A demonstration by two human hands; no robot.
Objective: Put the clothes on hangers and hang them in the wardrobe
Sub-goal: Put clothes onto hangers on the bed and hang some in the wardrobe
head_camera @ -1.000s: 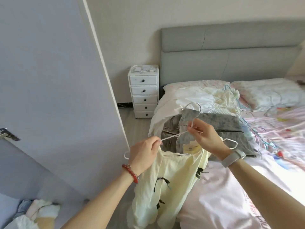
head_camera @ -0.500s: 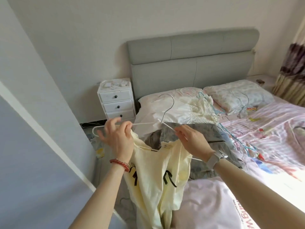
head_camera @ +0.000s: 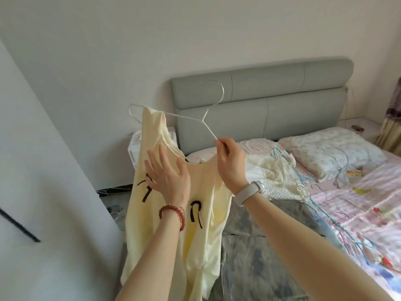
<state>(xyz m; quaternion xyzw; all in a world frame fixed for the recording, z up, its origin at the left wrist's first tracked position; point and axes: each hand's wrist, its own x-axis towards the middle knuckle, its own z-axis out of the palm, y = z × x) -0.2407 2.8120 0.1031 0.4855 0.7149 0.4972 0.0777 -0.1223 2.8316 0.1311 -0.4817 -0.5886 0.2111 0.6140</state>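
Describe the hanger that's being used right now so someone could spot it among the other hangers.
Start at the grey headboard. In front of it the right hand pinches a white wire hanger, held up in the air with a pale yellow garment draped on it. The other hangers, mostly blue, lie flat on the bed.

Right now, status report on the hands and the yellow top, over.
Right hand pinches white wire hanger. Left hand open against pale yellow top. One shoulder on; hanger tilted. Nothing in the way.

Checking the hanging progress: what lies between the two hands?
In the head view, yellow garment fabric spans between left hand and right hand.
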